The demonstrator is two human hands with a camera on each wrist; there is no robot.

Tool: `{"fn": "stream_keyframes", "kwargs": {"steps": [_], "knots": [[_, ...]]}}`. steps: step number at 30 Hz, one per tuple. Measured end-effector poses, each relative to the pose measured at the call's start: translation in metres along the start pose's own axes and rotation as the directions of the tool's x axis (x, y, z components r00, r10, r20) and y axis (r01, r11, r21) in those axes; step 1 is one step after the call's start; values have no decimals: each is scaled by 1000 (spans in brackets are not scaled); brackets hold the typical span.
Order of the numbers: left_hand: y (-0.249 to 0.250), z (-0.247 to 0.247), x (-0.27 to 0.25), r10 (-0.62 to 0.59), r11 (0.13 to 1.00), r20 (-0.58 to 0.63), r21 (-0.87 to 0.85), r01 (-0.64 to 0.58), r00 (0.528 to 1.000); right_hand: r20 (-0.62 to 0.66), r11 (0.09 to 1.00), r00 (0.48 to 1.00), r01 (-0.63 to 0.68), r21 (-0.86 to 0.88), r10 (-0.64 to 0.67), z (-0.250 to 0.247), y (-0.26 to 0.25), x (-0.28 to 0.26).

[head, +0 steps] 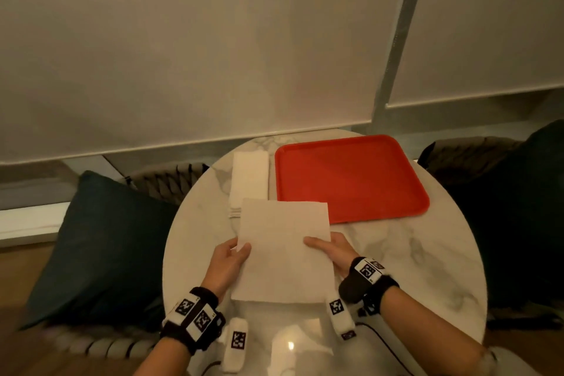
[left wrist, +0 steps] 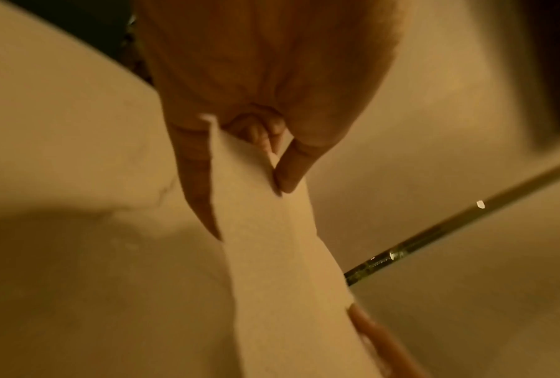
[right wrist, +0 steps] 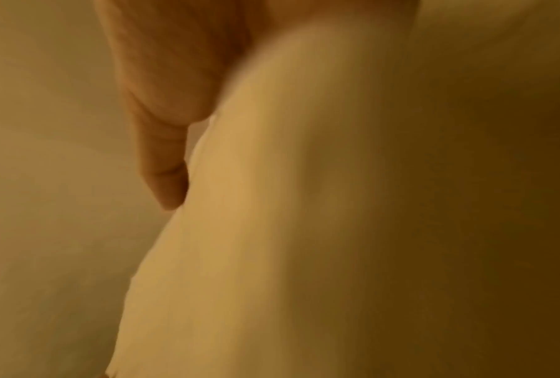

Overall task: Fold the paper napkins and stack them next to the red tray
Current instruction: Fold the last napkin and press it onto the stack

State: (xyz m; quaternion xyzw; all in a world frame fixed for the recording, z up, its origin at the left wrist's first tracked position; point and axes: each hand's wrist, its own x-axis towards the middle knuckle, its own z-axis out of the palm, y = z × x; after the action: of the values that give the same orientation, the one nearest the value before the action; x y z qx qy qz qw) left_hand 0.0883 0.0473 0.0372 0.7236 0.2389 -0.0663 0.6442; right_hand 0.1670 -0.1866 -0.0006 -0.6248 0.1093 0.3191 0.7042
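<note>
An unfolded white paper napkin point(head: 282, 249) is held above the round marble table point(head: 412, 253), its sheet spread flat. My left hand point(head: 235, 253) pinches its left edge, thumb on top; in the left wrist view the napkin point(left wrist: 272, 243) runs out from between thumb and fingers point(left wrist: 285, 176). My right hand point(head: 323, 246) pinches the right edge; in the right wrist view the blurred napkin point(right wrist: 272, 204) fills the frame beside my thumb point(right wrist: 165, 184). A stack of folded napkins point(head: 248, 180) lies left of the red tray point(head: 351, 177), partly hidden by the held sheet.
A dark cushion point(head: 97, 247) lies on a woven chair at the left. Another dark-cushioned chair point(head: 503, 207) stands at the right. Window blinds point(head: 183, 40) hang close behind the table. A cable point(head: 384, 342) trails off the near edge.
</note>
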Motion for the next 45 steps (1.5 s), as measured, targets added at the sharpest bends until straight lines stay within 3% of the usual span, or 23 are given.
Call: {"fn": "stream_keyframes", "kwargs": {"steps": [4,8,10,17,19,21,22,24,26,28,33,40,45], "knots": [[-3,-11,11,186,913,-99,385,-135,978,-19,970,994,96,-225,-103,19,-8,7],[13,6,12,342,853,-55,438,-285,938,7,942,991,131,-310,-135,41,-13,17],[18,16,18,362,846,-22,428,-319,932,30,932,988,151,-331,-150,52,-16,23],[12,29,32,327,750,186,545,-374,926,48,997,997,59,-41,-57,79,-25,38],[9,23,36,390,770,144,490,-408,909,33,991,994,104,-82,-102,82,-27,41],[6,13,45,466,811,-29,414,-413,884,12,980,991,133,-148,-133,82,-28,50],[6,7,50,448,845,-110,378,-379,887,2,978,992,127,-168,-128,83,-30,54],[10,-6,62,276,942,-159,239,-234,948,1,975,991,132,-176,-134,88,-34,63],[16,-16,76,97,990,-96,115,-86,991,-3,972,987,160,-173,-163,96,-39,74],[19,-23,92,63,994,-71,89,-56,995,-7,968,982,182,-172,-186,104,-45,87],[30,-35,135,193,974,-164,148,-169,967,-107,951,966,207,-229,-236,117,-64,120],[44,-49,200,383,892,-115,303,-335,917,-215,814,853,334,-476,-475,124,-92,171],[43,-48,234,419,851,-75,380,-362,905,-196,742,826,337,-579,-528,126,-99,206]]}}
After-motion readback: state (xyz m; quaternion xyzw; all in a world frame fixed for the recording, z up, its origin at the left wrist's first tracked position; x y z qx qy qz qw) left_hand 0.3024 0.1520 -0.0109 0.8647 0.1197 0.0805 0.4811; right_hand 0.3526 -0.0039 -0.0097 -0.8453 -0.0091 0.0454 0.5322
